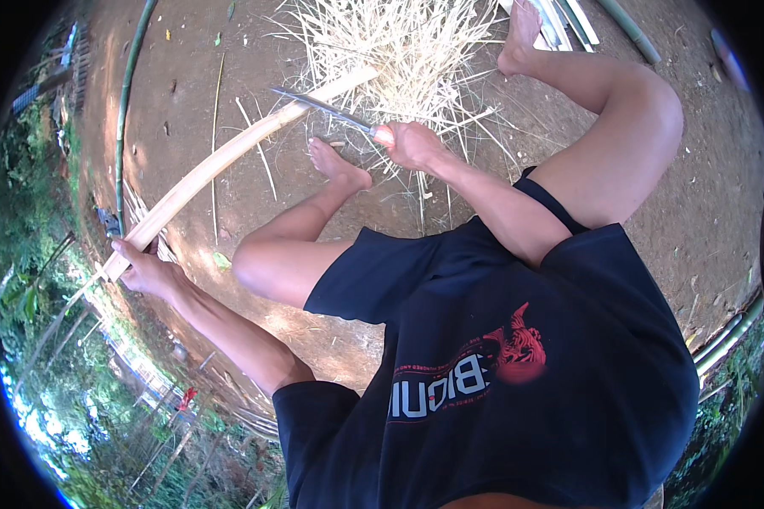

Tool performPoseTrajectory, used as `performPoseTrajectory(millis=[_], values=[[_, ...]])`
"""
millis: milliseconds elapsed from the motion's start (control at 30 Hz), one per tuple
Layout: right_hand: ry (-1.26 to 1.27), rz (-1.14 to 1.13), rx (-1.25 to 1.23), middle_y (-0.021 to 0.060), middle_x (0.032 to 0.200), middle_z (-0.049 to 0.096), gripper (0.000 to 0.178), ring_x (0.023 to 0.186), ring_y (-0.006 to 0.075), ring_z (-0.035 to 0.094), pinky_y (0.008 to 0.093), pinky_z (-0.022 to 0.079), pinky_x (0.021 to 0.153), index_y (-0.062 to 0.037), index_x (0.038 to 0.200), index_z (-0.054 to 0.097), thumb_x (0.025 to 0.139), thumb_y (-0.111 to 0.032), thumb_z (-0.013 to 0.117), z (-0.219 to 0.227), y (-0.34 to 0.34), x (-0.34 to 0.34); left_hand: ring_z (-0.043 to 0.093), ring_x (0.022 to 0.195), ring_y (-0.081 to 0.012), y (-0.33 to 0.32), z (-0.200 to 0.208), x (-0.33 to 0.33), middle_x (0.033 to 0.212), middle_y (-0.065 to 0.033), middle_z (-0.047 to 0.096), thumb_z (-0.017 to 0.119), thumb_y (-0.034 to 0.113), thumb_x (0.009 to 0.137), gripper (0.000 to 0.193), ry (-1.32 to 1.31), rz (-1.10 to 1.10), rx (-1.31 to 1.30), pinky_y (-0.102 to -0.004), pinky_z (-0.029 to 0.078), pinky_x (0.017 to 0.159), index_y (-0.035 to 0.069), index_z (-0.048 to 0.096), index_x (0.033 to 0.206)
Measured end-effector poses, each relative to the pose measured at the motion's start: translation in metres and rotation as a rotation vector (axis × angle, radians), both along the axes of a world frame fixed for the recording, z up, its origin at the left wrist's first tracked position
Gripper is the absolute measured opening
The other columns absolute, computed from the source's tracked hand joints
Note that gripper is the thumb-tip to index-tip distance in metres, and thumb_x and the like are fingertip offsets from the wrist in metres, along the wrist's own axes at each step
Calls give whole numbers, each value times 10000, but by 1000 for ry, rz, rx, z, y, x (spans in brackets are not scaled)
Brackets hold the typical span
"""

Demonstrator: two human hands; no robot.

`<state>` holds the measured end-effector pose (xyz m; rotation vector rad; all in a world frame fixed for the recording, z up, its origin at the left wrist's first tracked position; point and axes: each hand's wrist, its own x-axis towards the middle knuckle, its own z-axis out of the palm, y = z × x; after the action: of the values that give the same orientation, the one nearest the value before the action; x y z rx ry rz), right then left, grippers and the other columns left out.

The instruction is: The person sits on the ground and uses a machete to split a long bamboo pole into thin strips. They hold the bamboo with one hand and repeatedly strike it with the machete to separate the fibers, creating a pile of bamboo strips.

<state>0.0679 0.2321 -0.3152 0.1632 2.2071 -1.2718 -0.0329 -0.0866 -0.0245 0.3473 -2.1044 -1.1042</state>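
Note:
My left hand (144, 267) grips the near end of a long pale bamboo slat (229, 157) that runs up and to the right toward a heap of straw-coloured shavings (399, 51). My right hand (412, 144) is closed on the orange handle of a long knife (327, 109). The blade lies across the slat's far part, near its tip. My bare left foot (335, 161) rests on the dirt just below the blade. My right foot (518, 38) sits beyond the shavings.
Bare brown dirt ground (187, 68) surrounds me. A thin green bamboo pole (127, 93) curves along the left. Split bamboo pieces (569, 21) lie at the top right, more poles (726, 339) at the right edge. Greenery fills the lower left.

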Motion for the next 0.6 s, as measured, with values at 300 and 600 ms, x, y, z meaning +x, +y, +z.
performPoseTrajectory(millis=[300,600], values=[[-151,-98,139,206,948,678,364,857,310,681,421,540,785,-31,1205,579,865,-161,569,-69,23,-6,684,848,-232,2,0,-6,1005,-225,652,605,273,960,391,-16,-17,-27,-318,612,620,-105,581,1057],[-366,-178,266,191,1125,665,349,1037,313,658,402,523,893,-59,1146,645,835,-212,602,-103,58,-3,609,777,-121,8,17,-4,1107,-195,676,457,183,1017,392,-167,-182,-20,-229,429,527,-67,422,1318]])
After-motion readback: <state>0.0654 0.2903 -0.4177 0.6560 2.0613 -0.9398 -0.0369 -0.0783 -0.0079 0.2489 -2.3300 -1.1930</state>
